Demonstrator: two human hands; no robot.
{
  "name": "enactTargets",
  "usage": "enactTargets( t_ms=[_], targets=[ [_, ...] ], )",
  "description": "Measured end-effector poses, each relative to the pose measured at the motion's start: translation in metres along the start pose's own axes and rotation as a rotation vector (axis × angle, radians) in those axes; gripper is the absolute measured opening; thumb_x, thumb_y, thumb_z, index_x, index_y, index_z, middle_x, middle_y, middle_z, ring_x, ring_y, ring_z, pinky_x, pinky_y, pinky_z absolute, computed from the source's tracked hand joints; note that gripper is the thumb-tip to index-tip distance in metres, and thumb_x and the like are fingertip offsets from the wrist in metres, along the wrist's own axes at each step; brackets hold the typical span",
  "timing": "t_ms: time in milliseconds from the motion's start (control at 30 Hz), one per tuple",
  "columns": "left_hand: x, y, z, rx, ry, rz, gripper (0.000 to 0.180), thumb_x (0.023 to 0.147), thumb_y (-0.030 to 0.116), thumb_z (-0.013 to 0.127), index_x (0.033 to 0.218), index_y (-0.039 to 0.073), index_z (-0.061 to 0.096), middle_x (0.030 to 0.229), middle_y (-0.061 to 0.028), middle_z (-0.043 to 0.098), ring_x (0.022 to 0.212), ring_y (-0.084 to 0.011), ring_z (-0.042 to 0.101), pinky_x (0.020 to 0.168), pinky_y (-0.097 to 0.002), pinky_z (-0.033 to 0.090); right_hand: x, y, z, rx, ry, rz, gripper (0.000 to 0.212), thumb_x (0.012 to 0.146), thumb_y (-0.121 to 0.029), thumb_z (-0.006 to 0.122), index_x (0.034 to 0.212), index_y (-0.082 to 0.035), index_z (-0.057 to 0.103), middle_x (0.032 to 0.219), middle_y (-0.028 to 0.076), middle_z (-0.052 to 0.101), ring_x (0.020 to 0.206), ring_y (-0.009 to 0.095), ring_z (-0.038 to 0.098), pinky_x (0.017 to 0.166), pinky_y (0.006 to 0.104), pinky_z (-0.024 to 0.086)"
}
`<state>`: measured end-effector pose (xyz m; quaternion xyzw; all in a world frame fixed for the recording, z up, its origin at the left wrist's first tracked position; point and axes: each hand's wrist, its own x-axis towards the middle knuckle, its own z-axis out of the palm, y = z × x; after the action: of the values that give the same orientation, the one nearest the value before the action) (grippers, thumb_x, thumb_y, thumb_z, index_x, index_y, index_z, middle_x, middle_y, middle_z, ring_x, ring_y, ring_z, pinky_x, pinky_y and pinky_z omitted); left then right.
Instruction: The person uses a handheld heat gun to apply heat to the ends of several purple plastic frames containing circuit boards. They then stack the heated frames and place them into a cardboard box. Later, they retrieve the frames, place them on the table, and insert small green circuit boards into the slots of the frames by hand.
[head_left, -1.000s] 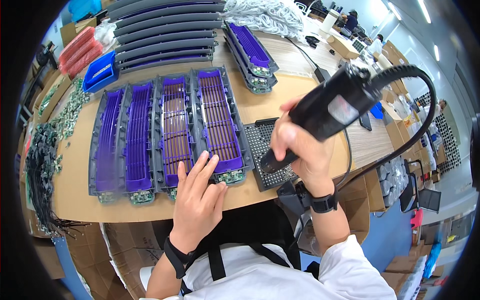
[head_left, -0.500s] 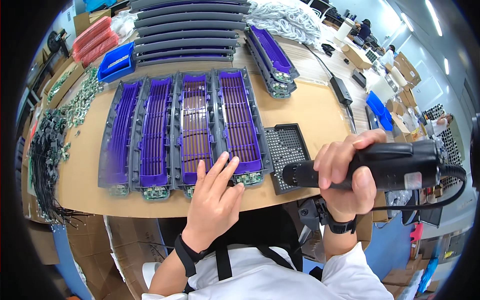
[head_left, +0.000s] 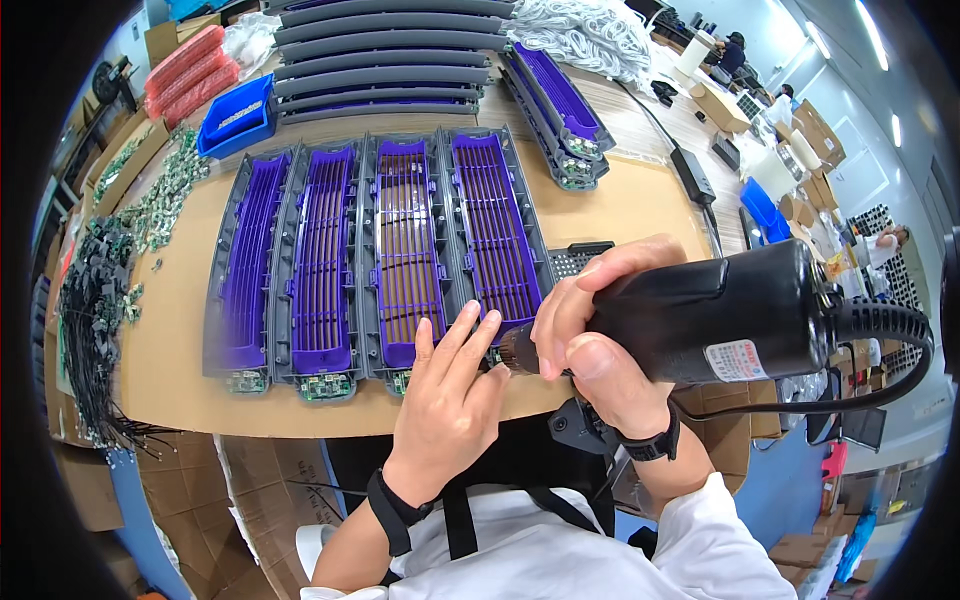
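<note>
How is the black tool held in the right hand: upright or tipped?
Tipped: the tool shows side-on in the right hand, its tip pointing left.

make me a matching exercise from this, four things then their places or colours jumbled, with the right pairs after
Things:
1. corded tool
2. left hand
3. wrapped bundles
4. pile of coils

Places or colours:
A. white
B. by the near ends of the purple-and-grey panels
C. red
D. gripped by the right hand

Pairs: 1-D, 2-B, 3-C, 4-A
</note>
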<state>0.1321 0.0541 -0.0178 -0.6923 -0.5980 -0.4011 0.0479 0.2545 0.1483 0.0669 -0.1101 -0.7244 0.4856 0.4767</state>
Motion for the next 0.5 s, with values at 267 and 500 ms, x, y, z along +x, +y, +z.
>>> enactTargets(
  t_ms=[267,500],
  targets=[
    [-0.0003,-0.0010,0.0005,-0.017,0.013,-0.001,0.006,0.077,0.006,0.069,0.077,0.000,0.066,0.127,-0.0190,0.058,0.126,-0.0344,0.051,0.105,-0.0593,0.032,0.0046,-0.0015,0.0048,-0.070,-0.056,0.036,0.045,0.083,-0.019,0.072,0.107,-0.004,0.037,0.061,0.007,0.050,0.054,0.018,0.054,0.054,0.0316,0.046],
    [-0.0012,-0.0009,0.0000,-0.038,0.024,-0.014,0.006,0.076,0.004,0.069,0.077,0.000,0.065,0.127,-0.0201,0.058,0.126,-0.0354,0.051,0.104,-0.0605,0.033,0.0099,0.0022,0.0096,0.040,-0.134,0.099,0.039,0.078,-0.009,0.072,0.100,-0.004,0.041,0.062,0.006,0.052,0.057,0.017,0.055,0.055,0.0293,0.047]
  ],
)
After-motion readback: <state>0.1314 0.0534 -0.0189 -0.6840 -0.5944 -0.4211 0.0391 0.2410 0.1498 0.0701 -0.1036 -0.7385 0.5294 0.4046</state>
